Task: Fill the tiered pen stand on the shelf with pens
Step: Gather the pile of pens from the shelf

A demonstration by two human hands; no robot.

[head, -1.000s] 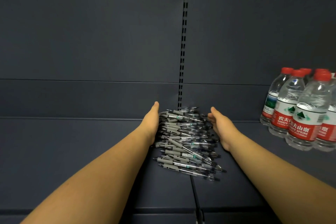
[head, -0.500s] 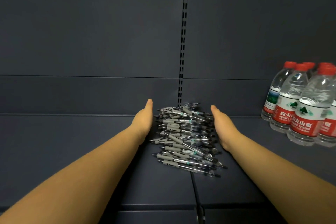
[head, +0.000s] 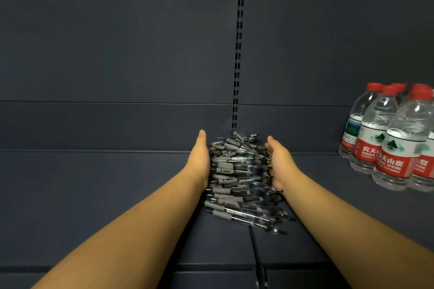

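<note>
— Head view: where are the pens?
— A heap of gel pens (head: 239, 178) lies on the dark shelf (head: 94, 183), against its back panel.
— And the hands?
— Both forearms reach forward. The left hand (head: 199, 159) and right hand (head: 279, 162), fingers straight and palms inward, press the heap's two sides.
— Anything else?
— Water bottles (head: 389, 141) stand far right.

Shelf (head: 94, 195) left of pen pile (head: 239, 180) open; water bottles (head: 387, 143) block far right.
</note>
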